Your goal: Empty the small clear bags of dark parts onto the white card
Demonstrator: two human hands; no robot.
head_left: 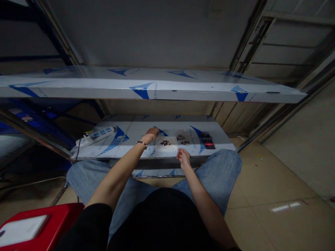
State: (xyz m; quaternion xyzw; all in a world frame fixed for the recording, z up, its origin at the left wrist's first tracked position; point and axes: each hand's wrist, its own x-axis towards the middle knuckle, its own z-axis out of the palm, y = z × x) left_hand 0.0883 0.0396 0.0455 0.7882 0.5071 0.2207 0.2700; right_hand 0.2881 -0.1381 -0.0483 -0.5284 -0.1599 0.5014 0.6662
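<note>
My left hand [151, 134], with a beaded bracelet on the wrist, is at the upper left corner of a whitish, flat tray or sheet [160, 150]. Its fingers are bent and closed; what they grip, if anything, is hidden. Small dark pieces [165, 143] lie in a loose heap on the whitish surface. At the lower right of it my right hand [184, 157] is closed in a pinch, near a thin pale thing too small to name. Just beyond, a clear plastic bag or tray [184, 136] holds more small dark pieces.
The work lies on a low shelf [136, 122] covered in printed film. A power strip [98, 135] rests at its left, a blurred dark and red item [207, 141] at its right. An upper shelf [183, 94] crosses above the hands. A red stool [60, 216] bears a white, flat object [22, 230].
</note>
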